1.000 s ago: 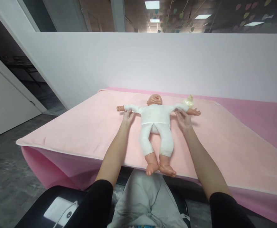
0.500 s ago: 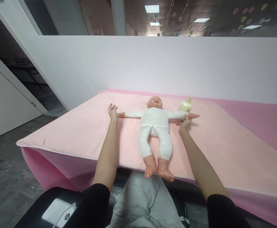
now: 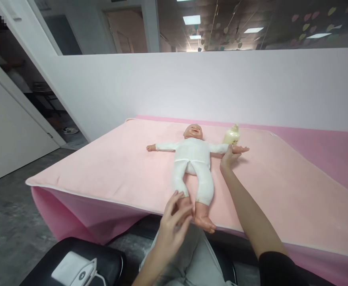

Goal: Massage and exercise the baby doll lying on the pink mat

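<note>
A: In the head view, where is the baby doll [image 3: 193, 155]?

B: On its back on the pale pink cover [image 3: 108, 163], arms spread wide, head toward the white wall [image 3: 221, 87] and feet at the cover's near edge. It wears a white suit.

A: And the right hand [image 3: 228, 160]?

B: Clamped on the doll's outstretched arm near the wrist, on the doll's right-hand side as the wearer sees it, with the thumb up at the cuff.

A: What about the left hand [image 3: 172, 228]?

B: Well apart from the right one, down by the doll's feet. Its fingers are parted and loosely curved, partly covering one foot. I can't tell whether they touch it.

A: Anything close to the doll?

B: A pale yellow bottle [image 3: 232, 137], upright just beyond the arm that the right hand holds.

A: Farther out from it?

B: Deeper pink cloth [image 3: 69, 210] hangs below the cover, nearer the wearer than the doll. Left of the doll's feet and lower down, a white device [image 3: 72, 270] with a cable rests on a black chair seat [image 3: 108, 258]. Far left, beyond a white door [image 3: 9, 123], a person [image 3: 15, 73] is partly visible, dim.
</note>
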`<state>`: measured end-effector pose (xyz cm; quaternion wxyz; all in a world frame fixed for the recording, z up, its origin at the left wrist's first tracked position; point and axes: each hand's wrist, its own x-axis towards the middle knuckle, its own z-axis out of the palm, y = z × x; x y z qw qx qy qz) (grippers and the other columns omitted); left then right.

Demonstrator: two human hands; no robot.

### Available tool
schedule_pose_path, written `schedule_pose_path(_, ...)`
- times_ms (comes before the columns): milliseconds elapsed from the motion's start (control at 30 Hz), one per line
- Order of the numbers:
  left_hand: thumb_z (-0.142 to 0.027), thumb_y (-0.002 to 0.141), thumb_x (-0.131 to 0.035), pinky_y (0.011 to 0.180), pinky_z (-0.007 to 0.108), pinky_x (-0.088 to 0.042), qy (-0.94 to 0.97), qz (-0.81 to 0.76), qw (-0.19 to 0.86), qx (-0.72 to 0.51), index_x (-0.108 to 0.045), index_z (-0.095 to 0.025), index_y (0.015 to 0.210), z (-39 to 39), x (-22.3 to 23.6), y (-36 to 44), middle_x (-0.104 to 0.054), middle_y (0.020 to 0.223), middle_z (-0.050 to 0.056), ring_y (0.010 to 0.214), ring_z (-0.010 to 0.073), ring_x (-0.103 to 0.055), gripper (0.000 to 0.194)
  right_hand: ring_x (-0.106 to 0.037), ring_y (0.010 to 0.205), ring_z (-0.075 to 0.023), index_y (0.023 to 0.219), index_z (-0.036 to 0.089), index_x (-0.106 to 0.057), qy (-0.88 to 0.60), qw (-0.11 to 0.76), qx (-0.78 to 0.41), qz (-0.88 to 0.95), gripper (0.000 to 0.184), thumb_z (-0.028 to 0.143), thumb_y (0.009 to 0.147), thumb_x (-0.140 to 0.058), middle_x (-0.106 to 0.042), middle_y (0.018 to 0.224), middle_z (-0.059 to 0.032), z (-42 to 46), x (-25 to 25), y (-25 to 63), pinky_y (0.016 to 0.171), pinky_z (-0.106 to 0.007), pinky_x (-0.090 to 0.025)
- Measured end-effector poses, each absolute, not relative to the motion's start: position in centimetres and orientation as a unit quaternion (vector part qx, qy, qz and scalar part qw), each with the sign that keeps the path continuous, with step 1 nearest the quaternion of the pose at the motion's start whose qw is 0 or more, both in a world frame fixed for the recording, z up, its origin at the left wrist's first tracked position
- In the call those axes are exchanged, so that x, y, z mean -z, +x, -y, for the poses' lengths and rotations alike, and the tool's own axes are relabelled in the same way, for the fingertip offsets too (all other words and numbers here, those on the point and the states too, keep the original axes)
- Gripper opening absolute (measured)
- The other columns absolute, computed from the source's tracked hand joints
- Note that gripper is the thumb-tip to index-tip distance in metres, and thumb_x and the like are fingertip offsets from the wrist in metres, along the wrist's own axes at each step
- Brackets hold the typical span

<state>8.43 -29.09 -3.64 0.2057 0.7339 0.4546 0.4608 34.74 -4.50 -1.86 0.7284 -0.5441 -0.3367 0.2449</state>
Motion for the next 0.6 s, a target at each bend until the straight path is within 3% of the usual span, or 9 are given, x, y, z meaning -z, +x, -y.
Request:
schedule_pose_path(100, -0.016, 0.082, -0.054, 0.101, 0.038, -0.050, 0.738, -0.430, 0.197, -0.481, -0.066, -0.042, 0.115, 27.2, 0.5, 6.2, -0.061, 0.127, 0.001, 0.126, 0.0232, -0.053, 0.044, -0.043, 0.134, -0.0181, 0.137, 0.026, -0.033, -0.597, 0.757, -0.083, 0.251, 0.061, 0.047, 0.083, -0.051, -0.044, 0.143, -0.0113, 4.4, 1.3, 33.5, 0.094, -0.029, -0.050)
schedule_pose_path(233, -0.010, 0.073, -0.059, 0.102, 0.036, -0.047, 0.727, -0.416, 0.103, -0.536, -0.066, -0.037, 0.117, 23.0, -5.1, 4.7, -0.059, 0.128, 0.001, 0.119, 0.0244, -0.057, 0.052, -0.061, 0.105, -0.0196, 0.130, 0.020, -0.042, -0.621, 0.695, -0.075, 0.355, 0.057, 0.048, 0.081, -0.056, -0.060, 0.120, -0.0127, 5.0, 0.3, 31.7, 0.084, -0.028, -0.050)
schedule_pose_path(333, -0.009, 0.070, -0.060, 0.107, 0.038, -0.041, 0.743, -0.371, 0.099, -0.548, -0.065, -0.028, 0.118, 18.1, -7.1, 5.5, -0.063, 0.122, 0.004, 0.118, 0.0263, -0.056, 0.051, -0.061, 0.091, -0.0187, 0.127, 0.023, -0.050, -0.613, 0.574, -0.053, 0.540, 0.048, 0.041, 0.083, -0.058, -0.062, 0.109, -0.0079, 5.7, -0.5, 30.3, 0.077, -0.026, -0.047)
schedule_pose_path(433, -0.009, 0.073, -0.058, 0.103, 0.038, -0.044, 0.793, -0.331, 0.158, -0.487, -0.066, -0.021, 0.109, 13.1, -6.3, 7.6, -0.065, 0.115, 0.009, 0.113, 0.0260, -0.058, 0.039, -0.058, 0.090, -0.0204, 0.128, 0.028, -0.054, -0.602, 0.390, -0.023, 0.696, 0.045, 0.024, 0.083, -0.054, -0.058, 0.114, -0.0082, 6.5, -1.0, 29.4, 0.073, -0.027, -0.044)
schedule_pose_path(500, -0.007, 0.075, -0.053, 0.101, 0.039, -0.046, 0.826, -0.313, 0.175, -0.436, -0.066, -0.017, 0.102, 11.2, -5.4, 9.1, -0.063, 0.119, 0.011, 0.118, 0.0263, -0.056, 0.031, -0.058, 0.087, -0.0203, 0.132, 0.029, -0.052, -0.609, 0.330, -0.012, 0.721, 0.049, 0.020, 0.083, -0.050, -0.056, 0.117, -0.0092, 6.8, -1.1, 29.0, 0.072, -0.029, -0.044)
schedule_pose_path(600, -0.005, 0.078, -0.047, 0.103, 0.041, -0.045, 0.854, -0.308, 0.148, -0.393, -0.064, -0.016, 0.105, 12.2, -5.2, 9.9, -0.057, 0.128, 0.012, 0.130, 0.0265, -0.047, 0.033, -0.059, 0.091, -0.0210, 0.135, 0.024, -0.046, -0.619, 0.387, -0.025, 0.683, 0.050, 0.029, 0.086, -0.049, -0.055, 0.120, -0.0102, 7.0, -1.0, 28.9, 0.077, -0.031, -0.045)
